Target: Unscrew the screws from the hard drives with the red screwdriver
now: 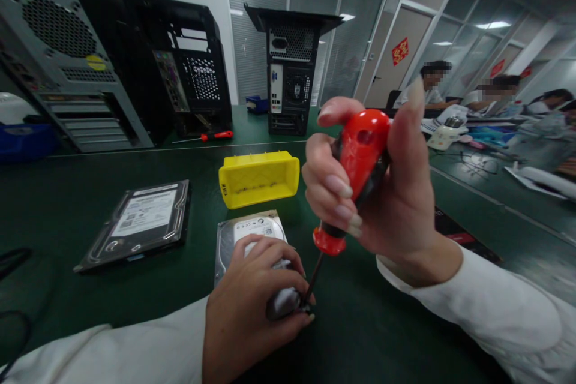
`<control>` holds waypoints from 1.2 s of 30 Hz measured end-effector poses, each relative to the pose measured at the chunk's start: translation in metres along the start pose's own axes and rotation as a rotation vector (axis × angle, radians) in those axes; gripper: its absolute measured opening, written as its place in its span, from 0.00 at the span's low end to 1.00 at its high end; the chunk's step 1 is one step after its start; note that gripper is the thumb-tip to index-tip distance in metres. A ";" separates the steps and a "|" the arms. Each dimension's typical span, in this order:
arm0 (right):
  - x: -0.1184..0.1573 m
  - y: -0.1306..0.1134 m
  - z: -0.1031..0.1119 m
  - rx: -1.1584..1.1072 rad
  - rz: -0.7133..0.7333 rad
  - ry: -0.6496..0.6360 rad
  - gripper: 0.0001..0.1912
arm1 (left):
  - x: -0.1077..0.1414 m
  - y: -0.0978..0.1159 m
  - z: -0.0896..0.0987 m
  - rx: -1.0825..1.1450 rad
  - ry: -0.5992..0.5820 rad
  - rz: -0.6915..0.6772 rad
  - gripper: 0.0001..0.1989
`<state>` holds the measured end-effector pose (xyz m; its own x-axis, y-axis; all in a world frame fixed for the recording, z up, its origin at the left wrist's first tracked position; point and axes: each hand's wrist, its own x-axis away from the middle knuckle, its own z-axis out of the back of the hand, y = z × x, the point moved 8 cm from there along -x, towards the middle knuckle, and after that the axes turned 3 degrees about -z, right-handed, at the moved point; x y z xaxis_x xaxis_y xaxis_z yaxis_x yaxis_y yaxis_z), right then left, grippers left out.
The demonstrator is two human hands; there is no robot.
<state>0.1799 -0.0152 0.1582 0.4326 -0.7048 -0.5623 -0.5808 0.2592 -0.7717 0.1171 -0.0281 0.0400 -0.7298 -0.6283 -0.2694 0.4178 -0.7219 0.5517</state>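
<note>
Curled fingers on my right hand point(396, 210) wrap one side of the screwdriver point(360, 150), with the thumb raised along the other, so the red-and-black handle is firmly gripped between them. Its shaft slants down toward seven o'clock and ends by the thumb and forefinger of my left hand point(258, 300). Those two fingertips are close together around a small dark bit at the tip; whether they pinch it or only border it, I cannot tell. My other left fingers bend over the near hard drive point(225, 246), covering much of it.

That drive is at seven o'clock from the centre of my view, on the dark green tabletop point(355, 324): silver, shiny, with a white printed label point(252, 225) partly under my fingers. Taking it as the dial's centre, I have a yellow bin point(258, 160) at twelve o'clock with its open top facing me, a second hard drive point(139, 222) between nine and ten, label upward, and another red-handled screwdriver point(216, 135) between eleven and twelve.
</note>
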 end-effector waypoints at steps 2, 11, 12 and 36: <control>-0.001 -0.002 0.000 -0.010 0.029 -0.021 0.22 | 0.000 0.001 0.000 -0.001 -0.002 -0.003 0.10; 0.004 -0.002 -0.005 0.003 -0.040 0.006 0.23 | -0.001 0.000 0.000 -0.011 -0.009 -0.008 0.10; 0.004 -0.001 -0.005 -0.009 -0.051 0.023 0.22 | -0.002 0.000 -0.001 -0.015 -0.020 -0.011 0.10; 0.008 0.004 -0.019 0.026 -0.103 -0.087 0.20 | 0.001 -0.002 -0.001 -0.013 -0.023 -0.009 0.07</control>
<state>0.1681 -0.0324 0.1566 0.5478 -0.6689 -0.5025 -0.5124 0.2065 -0.8335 0.1162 -0.0275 0.0383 -0.7454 -0.6154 -0.2562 0.4181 -0.7310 0.5393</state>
